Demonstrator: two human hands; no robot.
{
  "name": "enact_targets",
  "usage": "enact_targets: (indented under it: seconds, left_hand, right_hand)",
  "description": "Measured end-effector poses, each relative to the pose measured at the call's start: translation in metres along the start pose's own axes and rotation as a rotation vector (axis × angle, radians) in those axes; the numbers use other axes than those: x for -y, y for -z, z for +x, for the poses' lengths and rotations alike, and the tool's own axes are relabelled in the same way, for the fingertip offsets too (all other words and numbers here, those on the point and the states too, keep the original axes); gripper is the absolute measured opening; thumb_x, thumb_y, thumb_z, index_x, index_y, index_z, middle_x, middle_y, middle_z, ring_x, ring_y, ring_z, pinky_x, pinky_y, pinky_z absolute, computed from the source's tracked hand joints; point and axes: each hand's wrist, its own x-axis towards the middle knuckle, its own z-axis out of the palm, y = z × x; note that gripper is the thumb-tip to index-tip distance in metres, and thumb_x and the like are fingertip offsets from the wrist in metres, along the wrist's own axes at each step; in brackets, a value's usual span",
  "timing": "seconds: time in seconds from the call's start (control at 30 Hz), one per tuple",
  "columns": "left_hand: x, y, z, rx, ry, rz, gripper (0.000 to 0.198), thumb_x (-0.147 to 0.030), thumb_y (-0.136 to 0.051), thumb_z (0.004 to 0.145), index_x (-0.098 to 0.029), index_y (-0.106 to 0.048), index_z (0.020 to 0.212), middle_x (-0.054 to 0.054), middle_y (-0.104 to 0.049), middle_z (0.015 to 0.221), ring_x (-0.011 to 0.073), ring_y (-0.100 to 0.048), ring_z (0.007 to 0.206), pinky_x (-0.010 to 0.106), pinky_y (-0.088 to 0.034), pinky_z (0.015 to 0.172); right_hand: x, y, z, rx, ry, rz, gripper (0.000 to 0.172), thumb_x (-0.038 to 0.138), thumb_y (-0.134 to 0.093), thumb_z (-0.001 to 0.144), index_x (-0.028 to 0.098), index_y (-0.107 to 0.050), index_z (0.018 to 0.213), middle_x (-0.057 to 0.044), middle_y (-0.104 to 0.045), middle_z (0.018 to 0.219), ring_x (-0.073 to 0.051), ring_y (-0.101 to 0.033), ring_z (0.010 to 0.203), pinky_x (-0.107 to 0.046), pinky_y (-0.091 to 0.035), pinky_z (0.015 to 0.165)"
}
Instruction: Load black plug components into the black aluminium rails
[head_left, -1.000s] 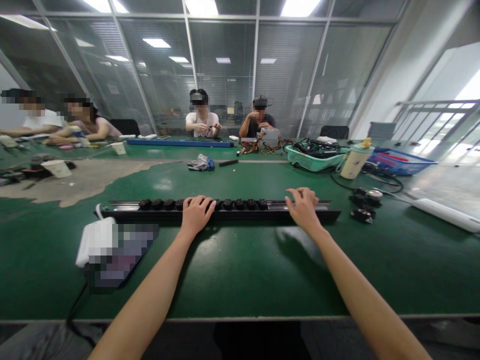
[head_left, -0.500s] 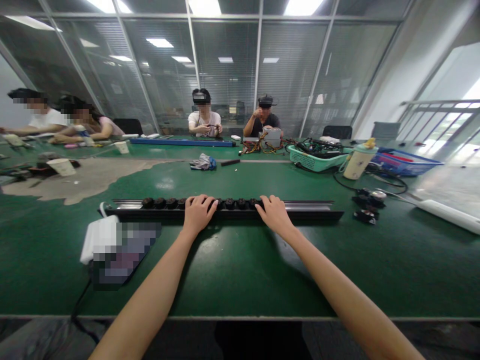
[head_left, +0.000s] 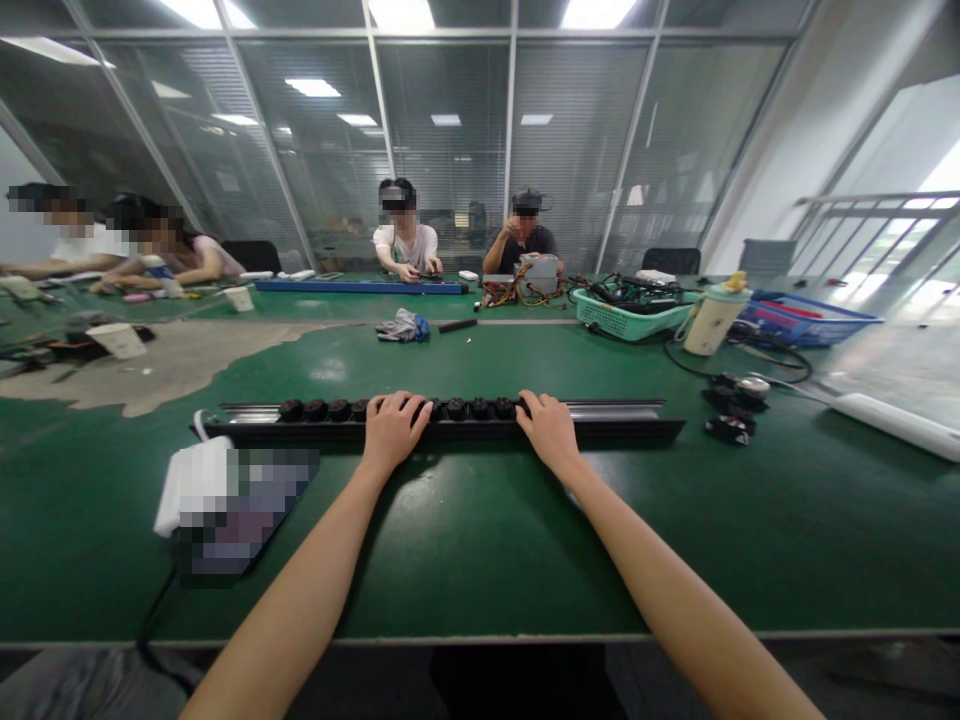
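A long black power strip lies across the green table in front of me, with a row of black socket modules set in its left half. My left hand rests on the strip's middle, fingers curled over the modules. My right hand sits just to the right, fingers laid over the last module in the row. The strip's right half shows a bare metal channel.
A blurred device with a white cloth lies front left. Small black parts sit at the right, near a white strip. Farther back stand a cup, a green basket and a blue bin. Several people sit at the far side.
My right hand slid left along the strip, from the bare channel to the end of the module row. My left hand stayed in place.
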Motion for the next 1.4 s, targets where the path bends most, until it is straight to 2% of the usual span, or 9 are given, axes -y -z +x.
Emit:
enact_targets:
  seconds: [0.5, 1.4]
  left_hand:
    - [0.000, -0.002, 0.001, -0.001, 0.002, 0.004, 0.042, -0.048, -0.036, 0.105, -0.027, -0.072, 0.112, 0.010, -0.072, 0.116, 0.0276, -0.062, 0.112, 0.048, -0.034, 0.104]
    - [0.002, -0.006, 0.001, -0.008, 0.005, -0.010, 0.042, -0.048, -0.037, 0.104, -0.025, -0.072, 0.113, 0.010, -0.073, 0.115, 0.0283, -0.062, 0.113, 0.048, -0.034, 0.104]
  right_hand:
    - [-0.003, 0.006, 0.006, 0.080, 0.023, 0.036, 0.038, 0.035, -0.040, 0.107, 0.020, -0.060, 0.136, -0.014, -0.070, 0.116, -0.026, -0.060, 0.111, -0.035, -0.037, 0.093]
    - [-0.014, 0.011, 0.009, 0.104, 0.016, 0.003, 0.035, 0.033, -0.042, 0.106, 0.019, -0.062, 0.130, -0.013, -0.071, 0.112, -0.025, -0.062, 0.107, -0.033, -0.037, 0.089]
